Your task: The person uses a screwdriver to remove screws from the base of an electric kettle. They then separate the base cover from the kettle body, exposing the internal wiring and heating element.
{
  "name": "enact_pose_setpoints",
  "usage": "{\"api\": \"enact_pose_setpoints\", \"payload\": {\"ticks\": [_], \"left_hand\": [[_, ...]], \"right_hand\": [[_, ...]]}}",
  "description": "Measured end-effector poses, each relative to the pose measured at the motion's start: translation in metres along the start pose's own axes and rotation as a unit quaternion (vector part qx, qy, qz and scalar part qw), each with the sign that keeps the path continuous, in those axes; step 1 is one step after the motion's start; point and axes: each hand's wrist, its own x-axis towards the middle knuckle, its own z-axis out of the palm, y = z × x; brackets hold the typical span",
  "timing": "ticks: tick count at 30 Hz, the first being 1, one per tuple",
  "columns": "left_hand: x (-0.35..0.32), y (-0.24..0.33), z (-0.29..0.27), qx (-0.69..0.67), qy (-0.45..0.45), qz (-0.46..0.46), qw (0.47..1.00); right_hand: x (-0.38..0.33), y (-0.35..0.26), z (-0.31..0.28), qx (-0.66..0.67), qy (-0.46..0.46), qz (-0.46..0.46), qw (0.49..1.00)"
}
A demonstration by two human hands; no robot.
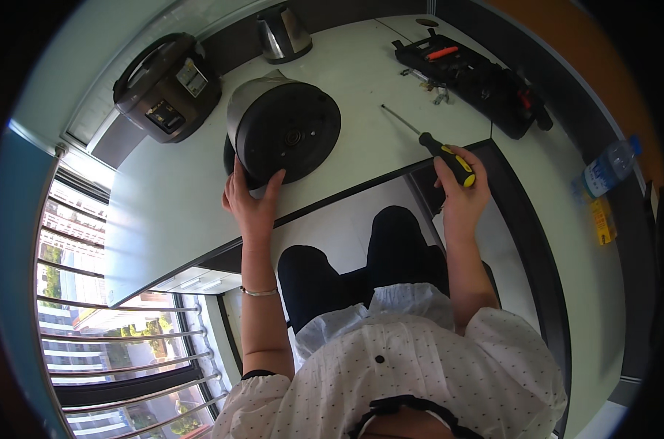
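Note:
An electric kettle [288,135] lies tipped on its side on the pale table, its round black underside turned toward me and part of its silver body showing behind. My left hand [250,199] grips it low at the near left, thumb on the rim of the base, fingers by the dark handle. What the fingertips do behind the kettle is hidden. Over the table's front edge, my right hand [461,181] holds a screwdriver [436,145] by its black and yellow grip. The metal shaft points up and left, its tip apart from the kettle.
A dark pressure cooker [169,91] stands at the back left, with another silver kettle [283,35] beyond. At the back right lies an open black tool pouch [478,80] with small metal parts [436,89] beside it. A water bottle [611,170] and a yellow packet [602,222] are far right.

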Motion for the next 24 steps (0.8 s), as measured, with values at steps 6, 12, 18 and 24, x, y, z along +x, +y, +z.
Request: {"api": "enact_pose_setpoints", "payload": {"ticks": [6,12,18,24], "left_hand": [[-0.002,0.000,0.000,0.018,0.000,0.002,1.000],[-0.001,0.004,-0.003,0.010,-0.004,0.005,1.000],[-0.003,0.006,-0.003,0.042,0.001,0.004,0.999],[-0.005,0.009,-0.006,0.042,0.067,0.057,0.995]], "right_hand": [[-0.004,0.001,-0.005,-0.016,-0.012,0.009,1.000],[0.004,0.000,-0.002,0.034,0.026,-0.001,0.999],[0.010,0.001,0.003,0.045,0.018,-0.014,0.999],[0.012,0.003,0.000,0.035,0.016,-0.022,0.999]]}}
